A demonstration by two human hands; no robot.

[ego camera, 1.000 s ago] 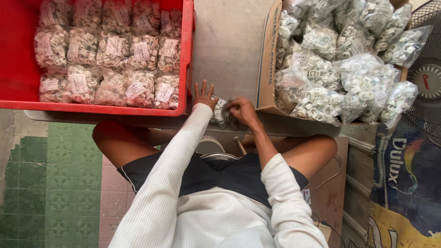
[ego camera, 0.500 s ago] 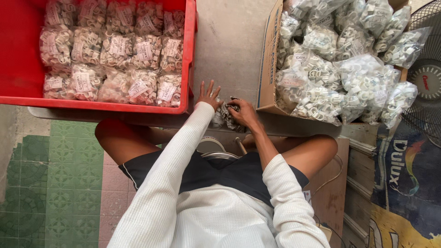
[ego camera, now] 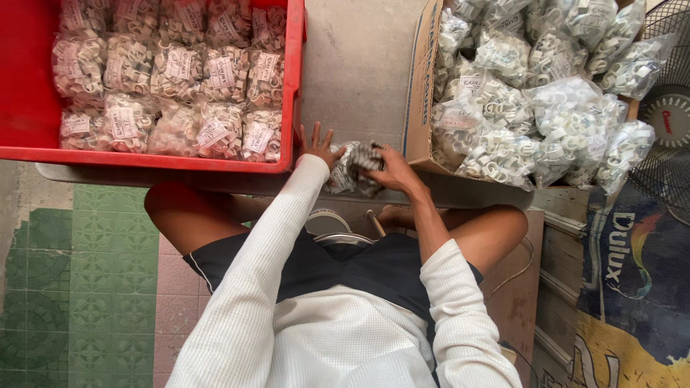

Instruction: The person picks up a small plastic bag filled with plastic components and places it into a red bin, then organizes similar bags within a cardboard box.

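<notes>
A small clear plastic bag of white ring-shaped parts (ego camera: 353,167) sits at the front edge of a grey table (ego camera: 356,65). My right hand (ego camera: 394,172) is closed on the bag's right side. My left hand (ego camera: 318,146) rests against its left side with the fingers spread. To the left stands a red crate (ego camera: 21,115) holding several labelled bags of the same parts (ego camera: 172,86). On the right, a cardboard box (ego camera: 420,79) is heaped with several unlabelled bags of white parts (ego camera: 532,93).
A roll of tape (ego camera: 327,221) and a thin stick lie in my lap between my bare knees. A fan (ego camera: 665,108) stands at the far right beside the box. Green and pink floor tiles (ego camera: 65,287) lie at the left.
Both hands have stayed on the small bag at the table's edge; the left hand's fingers have shifted a little on it. The view moved slightly.
</notes>
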